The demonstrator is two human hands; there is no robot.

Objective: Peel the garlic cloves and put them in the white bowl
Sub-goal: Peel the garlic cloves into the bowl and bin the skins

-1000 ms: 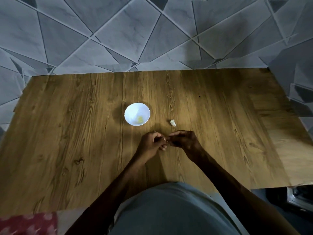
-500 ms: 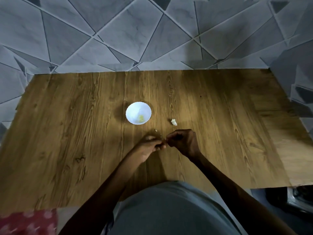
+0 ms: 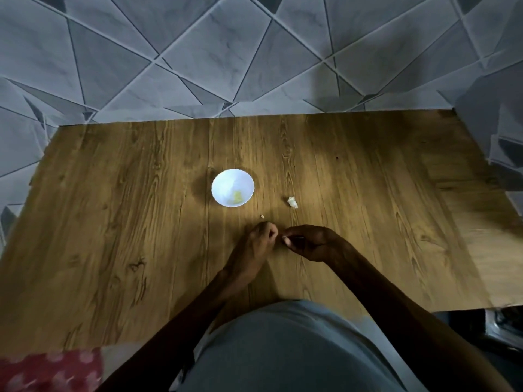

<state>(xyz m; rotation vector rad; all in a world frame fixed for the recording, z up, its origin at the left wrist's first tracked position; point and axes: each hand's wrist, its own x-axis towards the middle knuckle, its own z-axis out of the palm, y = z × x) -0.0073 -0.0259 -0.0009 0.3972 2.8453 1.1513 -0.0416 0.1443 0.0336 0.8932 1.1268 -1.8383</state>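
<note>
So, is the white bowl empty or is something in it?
Not empty. The white bowl stands upright on the table with one small yellowish piece at its bottom, likely peeled garlic, though too small to confirm.

Left hand (image 3: 259, 244) and right hand (image 3: 308, 243) close together, fingers curled, fingertips almost meeting

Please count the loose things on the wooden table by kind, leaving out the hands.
White bowl: 1
Yellowish piece inside the bowl: 1
White garlic piece right of the bowl: 1
Small pale scrap: 1
Total: 4
</note>
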